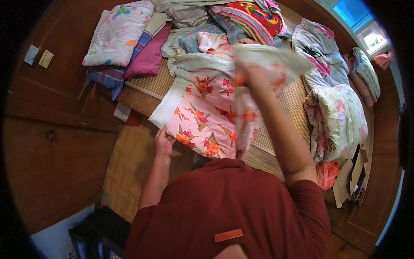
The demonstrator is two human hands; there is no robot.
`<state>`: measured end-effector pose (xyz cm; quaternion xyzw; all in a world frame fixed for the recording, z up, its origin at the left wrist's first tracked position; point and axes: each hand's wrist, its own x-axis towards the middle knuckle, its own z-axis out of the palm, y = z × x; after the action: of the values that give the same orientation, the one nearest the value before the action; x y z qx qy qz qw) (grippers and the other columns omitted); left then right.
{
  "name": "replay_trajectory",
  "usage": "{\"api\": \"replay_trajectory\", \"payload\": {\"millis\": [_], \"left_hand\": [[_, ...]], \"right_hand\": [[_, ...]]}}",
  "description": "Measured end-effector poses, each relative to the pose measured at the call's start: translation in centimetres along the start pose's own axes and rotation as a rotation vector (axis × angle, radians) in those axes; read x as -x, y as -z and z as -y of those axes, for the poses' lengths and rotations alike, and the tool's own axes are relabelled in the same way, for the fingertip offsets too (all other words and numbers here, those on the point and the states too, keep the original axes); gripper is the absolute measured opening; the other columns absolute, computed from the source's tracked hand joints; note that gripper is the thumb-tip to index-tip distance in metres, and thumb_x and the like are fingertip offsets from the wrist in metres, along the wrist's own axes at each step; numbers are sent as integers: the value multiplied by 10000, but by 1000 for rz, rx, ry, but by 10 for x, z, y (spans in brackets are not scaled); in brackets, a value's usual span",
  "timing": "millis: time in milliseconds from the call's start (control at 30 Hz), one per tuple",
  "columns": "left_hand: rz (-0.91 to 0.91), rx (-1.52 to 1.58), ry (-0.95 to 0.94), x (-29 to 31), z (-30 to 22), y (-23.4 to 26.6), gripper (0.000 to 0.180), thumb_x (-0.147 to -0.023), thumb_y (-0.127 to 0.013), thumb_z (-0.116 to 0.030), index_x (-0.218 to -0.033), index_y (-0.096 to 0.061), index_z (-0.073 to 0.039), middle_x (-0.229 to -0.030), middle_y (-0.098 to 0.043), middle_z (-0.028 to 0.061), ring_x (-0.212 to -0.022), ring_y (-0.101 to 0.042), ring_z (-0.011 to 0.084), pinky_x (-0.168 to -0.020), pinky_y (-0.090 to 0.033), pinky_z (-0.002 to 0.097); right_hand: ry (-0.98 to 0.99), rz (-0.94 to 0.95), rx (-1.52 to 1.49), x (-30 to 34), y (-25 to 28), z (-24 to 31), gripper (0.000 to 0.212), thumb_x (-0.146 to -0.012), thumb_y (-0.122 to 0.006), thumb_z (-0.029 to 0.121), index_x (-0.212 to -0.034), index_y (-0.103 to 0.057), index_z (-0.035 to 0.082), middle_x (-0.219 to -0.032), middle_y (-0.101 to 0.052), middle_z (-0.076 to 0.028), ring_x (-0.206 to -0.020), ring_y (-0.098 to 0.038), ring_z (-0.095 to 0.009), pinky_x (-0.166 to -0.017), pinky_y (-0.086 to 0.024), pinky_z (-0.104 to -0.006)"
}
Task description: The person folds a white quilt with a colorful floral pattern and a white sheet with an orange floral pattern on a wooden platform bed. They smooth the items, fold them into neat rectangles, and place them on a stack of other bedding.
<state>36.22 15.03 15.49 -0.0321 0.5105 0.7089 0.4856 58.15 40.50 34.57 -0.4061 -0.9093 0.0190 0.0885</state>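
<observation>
Head view: left hand (164, 143) pinches floral cloth (202, 116); right hand (251, 73) blurred, grip unclear; lettered shirt label (228, 235).

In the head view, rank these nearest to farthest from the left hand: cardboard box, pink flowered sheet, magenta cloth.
1. Pink flowered sheet: its edge touches the left hand.
2. Magenta cloth: upper left, beyond the hand.
3. Cardboard box: far right.

Pink floral cloth (202, 112), white-edged, spread on matting (296, 113), right side lifted

Gap over mat (296, 113), floral cloth (205, 113) left, quilt (340, 118) right, bedding (254, 19) behind
</observation>
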Motion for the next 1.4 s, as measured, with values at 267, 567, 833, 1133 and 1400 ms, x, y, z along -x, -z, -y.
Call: {"api": "replay_trajectory", "payload": {"millis": [267, 567, 833, 1133, 1400], "left_hand": [[192, 76, -96, 22, -4, -11, 294, -838, -477, -235, -1088, -474, -80, -1026, -526, 47, -981, -505, 186, -779, -432, 331], [-14, 29, 35, 33, -7, -22, 272, -837, -460, -218, -1067, -499, -79, -1012, -527, 44, -928, -520, 179, -737, -434, 312], [267, -224, -181, 68, -13, -88, 217, -879, -465, -219, -908, -568, -30, -821, -574, 21, -708, -536, 88, -643, -430, 215], [355, -409, -181, 95, -47, -126, 337, -834, -537, -312, -1000, -541, -18, -913, -567, 36, -889, -505, 103, -728, -415, 284], [-83, -105, 19, 61, -22, -57, 341, -811, -526, -253, -1078, -471, -48, -942, -579, 87, -796, -595, 214, -635, -504, 374]], "right_hand": [[217, 349, -866, 46, -116, 188, 630, -668, -626, 324, -1220, -428, 94, -962, -567, -169, -862, -571, -279, -734, -457, -360], [178, 322, -903, 84, -115, 151, 615, -705, -622, 299, -1244, -393, 112, -1135, -472, -170, -1042, -469, -305, -865, -395, -355], [106, 156, -666, 91, -88, 133, 714, -665, -648, 254, -1282, -315, 114, -1191, -417, -157, -1058, -437, -321, -853, -398, -369], [289, -3, -598, 72, -59, 95, 372, -728, -540, 115, -1100, -528, 133, -881, -598, -124, -800, -579, -293, -658, -465, -375], [-88, 226, -818, 135, -119, 23, 524, -716, -636, 300, -1163, -482, 72, -1135, -513, -158, -1041, -494, -281, -876, -390, -337]]}}
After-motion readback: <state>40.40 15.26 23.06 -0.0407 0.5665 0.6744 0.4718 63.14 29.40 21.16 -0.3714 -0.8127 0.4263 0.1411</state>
